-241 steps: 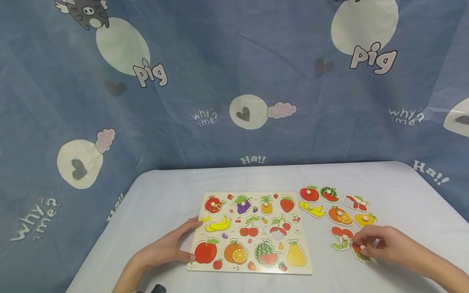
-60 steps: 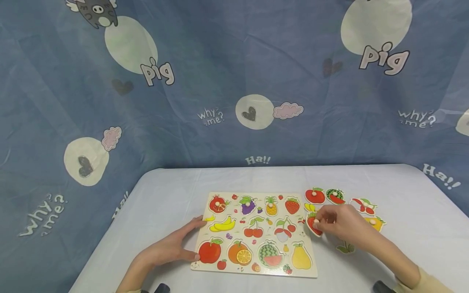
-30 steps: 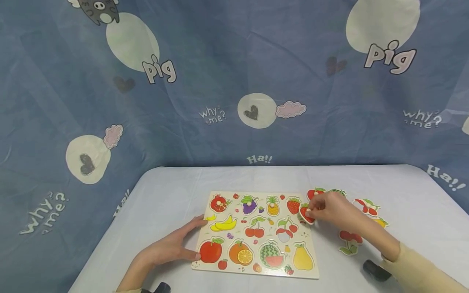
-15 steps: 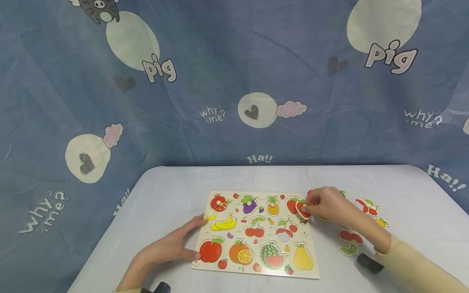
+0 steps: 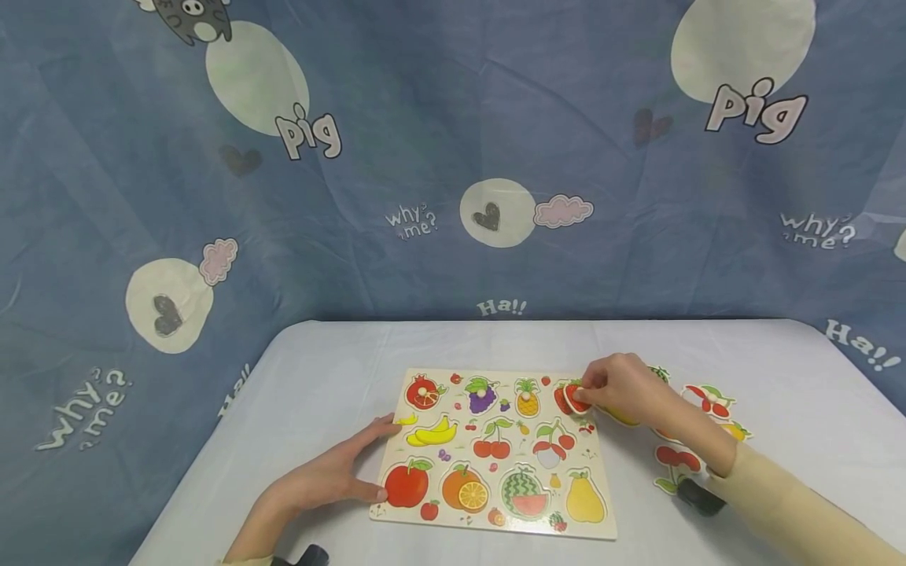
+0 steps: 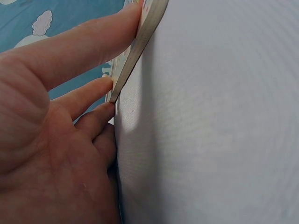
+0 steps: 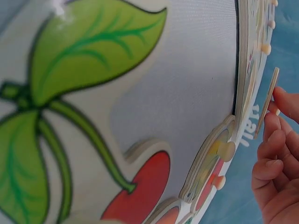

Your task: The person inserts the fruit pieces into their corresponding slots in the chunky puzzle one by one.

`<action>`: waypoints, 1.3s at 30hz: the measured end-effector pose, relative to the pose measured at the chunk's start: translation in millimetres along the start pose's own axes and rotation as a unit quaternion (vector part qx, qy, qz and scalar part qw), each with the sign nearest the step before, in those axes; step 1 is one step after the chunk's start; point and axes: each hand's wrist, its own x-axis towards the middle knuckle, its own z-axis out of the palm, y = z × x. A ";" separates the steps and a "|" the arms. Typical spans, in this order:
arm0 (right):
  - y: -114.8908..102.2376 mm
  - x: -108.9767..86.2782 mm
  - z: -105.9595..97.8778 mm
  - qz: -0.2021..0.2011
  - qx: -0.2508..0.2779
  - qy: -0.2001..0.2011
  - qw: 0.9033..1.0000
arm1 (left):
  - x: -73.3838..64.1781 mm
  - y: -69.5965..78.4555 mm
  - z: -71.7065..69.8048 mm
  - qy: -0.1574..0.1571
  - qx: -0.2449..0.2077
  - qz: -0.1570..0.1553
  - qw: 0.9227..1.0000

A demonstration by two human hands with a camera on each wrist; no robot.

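Observation:
My right hand [image 5: 630, 389] pinches a strawberry puzzle piece [image 5: 577, 399] by its knob. The piece is tilted, just right of the printed strawberry slot [image 5: 561, 399] in the board's far right corner. In the right wrist view this piece [image 7: 267, 102] appears edge-on, raised from the board. The wooden fruit puzzle board [image 5: 520, 525] lies flat; pomegranate, grape and pineapple pieces with knobs sit in its far row. My left hand [image 5: 318, 475] rests at the board's left edge, thumb and fingertips touching it. The left wrist view shows the thumb [image 6: 93, 44] extended along that edge.
Right of the board lie loose pieces: cherries [image 5: 677, 457], a red-and-white radish-like piece [image 5: 710, 401], and partly hidden banana [image 5: 623, 417], watermelon [image 5: 660, 373] and yellow pear [image 5: 737, 430] pieces. A patterned blue curtain [image 5: 396, 283] hangs behind the white table [image 5: 340, 369].
My right hand picked up the strawberry piece from the loose group and carried it left and away to the strawberry slot. My left hand stays at the board's edge.

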 end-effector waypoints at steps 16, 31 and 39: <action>-0.8 12.5 6.2 0.010 0.005 -0.022 1.000 | -0.3 -0.7 -0.3 -0.005 -0.005 0.005 1.000; 0.9 19.4 11.1 0.021 0.003 -0.039 0.999 | -0.6 -0.6 -0.4 0.000 0.003 0.000 1.000; 2.3 20.4 13.1 0.007 0.007 -0.045 0.999 | 0.0 -1.0 -0.4 -0.001 -0.001 0.001 1.000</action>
